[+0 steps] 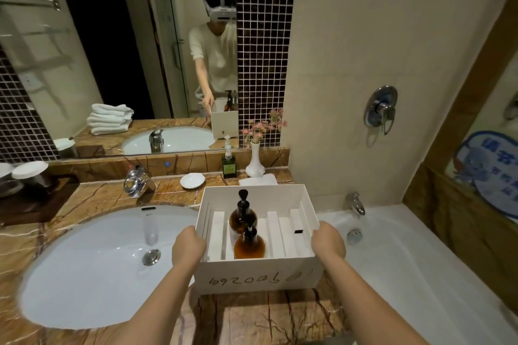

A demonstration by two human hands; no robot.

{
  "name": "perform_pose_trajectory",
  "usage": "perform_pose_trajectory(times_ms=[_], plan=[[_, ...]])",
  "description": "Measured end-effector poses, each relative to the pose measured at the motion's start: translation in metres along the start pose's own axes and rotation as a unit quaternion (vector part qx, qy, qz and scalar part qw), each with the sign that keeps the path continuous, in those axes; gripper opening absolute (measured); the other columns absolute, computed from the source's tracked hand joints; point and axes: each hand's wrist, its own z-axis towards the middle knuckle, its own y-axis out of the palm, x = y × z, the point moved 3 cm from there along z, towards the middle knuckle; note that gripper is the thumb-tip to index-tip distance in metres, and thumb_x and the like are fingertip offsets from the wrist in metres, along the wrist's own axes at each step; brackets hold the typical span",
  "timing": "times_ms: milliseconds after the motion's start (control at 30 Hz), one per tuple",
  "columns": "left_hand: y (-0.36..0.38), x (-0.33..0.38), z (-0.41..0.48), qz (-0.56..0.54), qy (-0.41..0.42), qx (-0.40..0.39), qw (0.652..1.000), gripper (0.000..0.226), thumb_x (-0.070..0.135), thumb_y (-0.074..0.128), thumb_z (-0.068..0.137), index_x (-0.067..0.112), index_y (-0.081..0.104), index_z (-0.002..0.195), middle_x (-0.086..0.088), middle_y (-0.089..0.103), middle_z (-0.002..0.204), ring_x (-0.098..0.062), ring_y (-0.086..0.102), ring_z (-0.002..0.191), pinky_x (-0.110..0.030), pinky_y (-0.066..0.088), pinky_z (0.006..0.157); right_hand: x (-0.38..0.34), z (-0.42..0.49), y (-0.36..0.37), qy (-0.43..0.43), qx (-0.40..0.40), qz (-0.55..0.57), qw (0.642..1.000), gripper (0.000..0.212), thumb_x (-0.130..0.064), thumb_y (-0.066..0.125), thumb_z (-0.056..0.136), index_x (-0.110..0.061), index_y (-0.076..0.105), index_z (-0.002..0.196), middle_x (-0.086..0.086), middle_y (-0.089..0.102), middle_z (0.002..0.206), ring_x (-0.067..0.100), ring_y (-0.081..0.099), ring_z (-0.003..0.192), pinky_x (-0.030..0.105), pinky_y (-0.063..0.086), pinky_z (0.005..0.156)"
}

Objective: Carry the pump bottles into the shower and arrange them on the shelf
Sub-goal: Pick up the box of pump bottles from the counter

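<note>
A white cardboard box (258,272) with white dividers sits on the brown marble counter, right of the sink. Two amber pump bottles stand upright inside it: one further back (241,216) and one nearer me (249,244), both with black pump heads. My left hand (188,245) grips the box's left wall. My right hand (328,241) grips its right wall. Handwritten digits run along the box's front face.
A white oval sink (92,266) lies to the left with a chrome faucet (137,180). Behind the box stand a green soap bottle (229,164), a white vase with pink flowers (255,162) and a small dish (192,180). A bathtub (406,274) is on the right.
</note>
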Motion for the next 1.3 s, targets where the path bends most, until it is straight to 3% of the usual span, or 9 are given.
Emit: perform_pose_trajectory(times_ms=[267, 400, 533, 667, 800, 900, 1000, 1100, 1300], plan=[[-0.043, 0.054, -0.002, -0.005, 0.045, -0.002, 0.999, 0.02, 0.005, 0.046, 0.085, 0.005, 0.059, 0.101, -0.016, 0.064, 0.098, -0.029, 0.055, 0.08, -0.032, 0.039, 0.06, -0.024, 0.006, -0.054, -0.007, 0.012, -0.008, 1.0, 0.027, -0.009, 0.04, 0.094, -0.001, 0.059, 0.111, 0.018, 0.063, 0.116, 0.035, 0.06, 0.103, 0.027, 0.039, 0.068], [-0.082, 0.099, -0.011, 0.024, 0.069, -0.013, 0.997, 0.007, 0.005, 0.046, 0.084, 0.007, 0.053, 0.087, -0.016, 0.061, 0.094, -0.028, 0.051, 0.079, -0.032, 0.038, 0.064, -0.046, 0.004, -0.109, -0.013, 0.008, -0.016, 1.0, 0.033, -0.01, 0.04, 0.092, -0.003, 0.058, 0.119, 0.018, 0.061, 0.122, 0.035, 0.058, 0.111, 0.031, 0.044, 0.078], [-0.124, 0.153, -0.022, 0.046, 0.082, -0.014, 0.995, 0.007, 0.007, 0.045, 0.084, 0.007, 0.052, 0.085, -0.009, 0.055, 0.084, -0.029, 0.054, 0.081, -0.032, 0.041, 0.066, -0.071, -0.002, -0.174, -0.011, 0.012, -0.023, 1.0, 0.032, -0.008, 0.041, 0.091, 0.0, 0.058, 0.117, 0.018, 0.062, 0.121, 0.035, 0.06, 0.109, 0.03, 0.041, 0.074], [-0.163, 0.205, -0.036, 0.045, 0.117, 0.0, 0.992, 0.012, 0.009, 0.047, 0.086, 0.012, 0.048, 0.074, -0.003, 0.051, 0.07, -0.017, 0.051, 0.065, -0.027, 0.037, 0.052, -0.092, -0.006, -0.237, -0.016, 0.024, -0.005, 1.0, 0.031, -0.007, 0.041, 0.09, 0.0, 0.058, 0.116, 0.018, 0.062, 0.119, 0.035, 0.059, 0.107, 0.029, 0.04, 0.075], [-0.189, 0.241, -0.05, 0.042, 0.144, 0.021, 0.989, 0.011, 0.011, 0.046, 0.085, 0.009, 0.05, 0.075, -0.008, 0.055, 0.078, -0.027, 0.058, 0.078, -0.031, 0.043, 0.062, -0.099, -0.015, -0.283, -0.029, 0.057, 0.012, 0.998, 0.026, -0.002, 0.042, 0.089, 0.004, 0.06, 0.108, 0.022, 0.063, 0.114, 0.035, 0.061, 0.102, 0.029, 0.041, 0.071], [-0.199, 0.262, -0.061, 0.028, 0.161, 0.01, 0.986, 0.013, 0.01, 0.048, 0.083, 0.012, 0.046, 0.07, -0.004, 0.051, 0.07, -0.017, 0.051, 0.064, -0.028, 0.036, 0.05, -0.095, -0.023, -0.307, -0.033, 0.079, 0.022, 0.996, 0.027, -0.002, 0.042, 0.088, 0.003, 0.06, 0.107, 0.021, 0.064, 0.11, 0.034, 0.061, 0.098, 0.028, 0.04, 0.067], [-0.206, 0.281, -0.071, 0.037, 0.179, -0.001, 0.983, 0.017, 0.006, 0.046, 0.079, 0.011, 0.044, 0.063, -0.005, 0.048, 0.064, -0.017, 0.046, 0.057, -0.026, 0.031, 0.046, -0.09, -0.027, -0.326, -0.022, 0.079, 0.036, 0.996, 0.03, -0.002, 0.042, 0.088, 0.004, 0.058, 0.113, 0.02, 0.062, 0.108, 0.033, 0.059, 0.095, 0.028, 0.04, 0.069], [-0.206, 0.295, -0.077, 0.039, 0.187, -0.008, 0.982, 0.015, 0.003, 0.045, 0.078, 0.01, 0.042, 0.065, -0.007, 0.045, 0.065, -0.019, 0.044, 0.058, -0.027, 0.032, 0.047, -0.083, -0.034, -0.34, -0.011, 0.087, 0.035, 0.996, 0.029, -0.003, 0.042, 0.09, 0.002, 0.057, 0.114, 0.019, 0.061, 0.109, 0.03, 0.054, 0.085, 0.027, 0.042, 0.066], [-0.187, 0.328, -0.096, 0.047, 0.207, -0.014, 0.977, 0.012, 0.005, 0.046, 0.08, 0.013, 0.044, 0.071, -0.005, 0.049, 0.073, -0.016, 0.046, 0.063, -0.026, 0.034, 0.05, -0.051, -0.044, -0.365, 0.018, 0.105, 0.039, 0.994, 0.024, -0.007, 0.044, 0.093, -0.002, 0.057, 0.112, 0.012, 0.058, 0.095, 0.025, 0.058, 0.083, 0.029, 0.047, 0.065]])
